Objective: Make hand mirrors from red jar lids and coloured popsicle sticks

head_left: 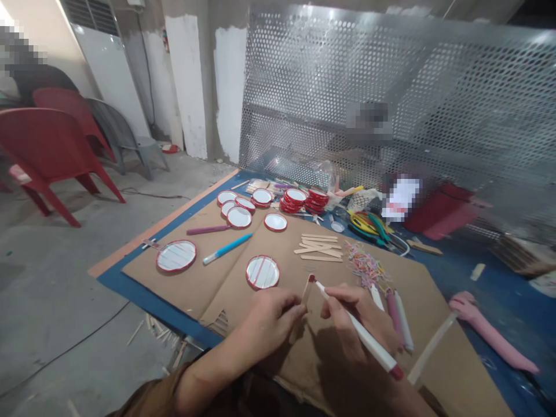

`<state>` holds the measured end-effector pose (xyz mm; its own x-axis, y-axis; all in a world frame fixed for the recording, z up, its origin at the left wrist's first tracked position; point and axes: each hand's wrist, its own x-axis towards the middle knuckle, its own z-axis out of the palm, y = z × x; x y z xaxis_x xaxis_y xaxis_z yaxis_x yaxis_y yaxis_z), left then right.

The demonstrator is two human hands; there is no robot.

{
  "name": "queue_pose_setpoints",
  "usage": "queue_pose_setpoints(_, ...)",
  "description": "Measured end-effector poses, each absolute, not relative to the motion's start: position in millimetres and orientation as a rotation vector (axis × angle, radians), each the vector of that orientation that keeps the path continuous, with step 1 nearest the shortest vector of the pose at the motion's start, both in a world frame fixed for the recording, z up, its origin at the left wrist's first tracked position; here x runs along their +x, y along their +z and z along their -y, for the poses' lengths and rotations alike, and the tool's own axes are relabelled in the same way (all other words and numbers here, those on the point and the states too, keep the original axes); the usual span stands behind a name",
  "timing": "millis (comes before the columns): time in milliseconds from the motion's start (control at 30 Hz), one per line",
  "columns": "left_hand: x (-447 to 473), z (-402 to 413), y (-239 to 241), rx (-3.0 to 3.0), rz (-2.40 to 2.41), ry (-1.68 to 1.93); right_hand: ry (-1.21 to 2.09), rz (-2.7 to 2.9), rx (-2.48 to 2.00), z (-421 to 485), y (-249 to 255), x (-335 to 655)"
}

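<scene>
My left hand (275,318) pinches a wooden craft stick (305,294), its upper end coloured dark red. A white marker (369,341) with a red end cap is gripped in my right hand (358,315), its tip at the red end of the stick. Just beyond my left hand lies a round white lid (263,272) with a red rim and a line across it. Several bare craft sticks (320,247) are spread on the cardboard (234,278) ahead of my hands. To the right are a heap of thin coloured strands (367,266) and several more markers (395,313).
Red-rimmed lids (295,200) are stacked at the back. A blue marker (228,249), a purple marker (208,230) and another lid (176,256) lie left. Pliers (376,229) and a pink glue gun (490,333) are right. A perforated metal sheet (304,87) stands behind the table.
</scene>
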<state>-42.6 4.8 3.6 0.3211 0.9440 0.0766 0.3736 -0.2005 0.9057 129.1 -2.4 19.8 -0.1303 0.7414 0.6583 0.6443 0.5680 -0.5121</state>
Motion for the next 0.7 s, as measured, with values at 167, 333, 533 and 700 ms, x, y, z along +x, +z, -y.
queue_pose_setpoints(167,-43.0,-5.6,2.3,1.763,-1.193,0.844,0.094,1.889,-1.092,-0.3,17.6,133.3)
queue_pose_setpoints(333,-42.8,-6.2,2.5,1.775,-1.205,0.845,0.080,1.864,-1.110,0.9,18.2,130.5)
queue_pose_setpoints(533,-43.4,-6.5,2.5,1.758,-1.193,0.835,0.123,1.882,-1.095,0.9,16.9,132.6)
queue_pose_setpoints(700,-43.4,-5.9,2.8,1.749,-1.184,0.833,0.116,1.872,-1.123,1.1,20.6,130.9)
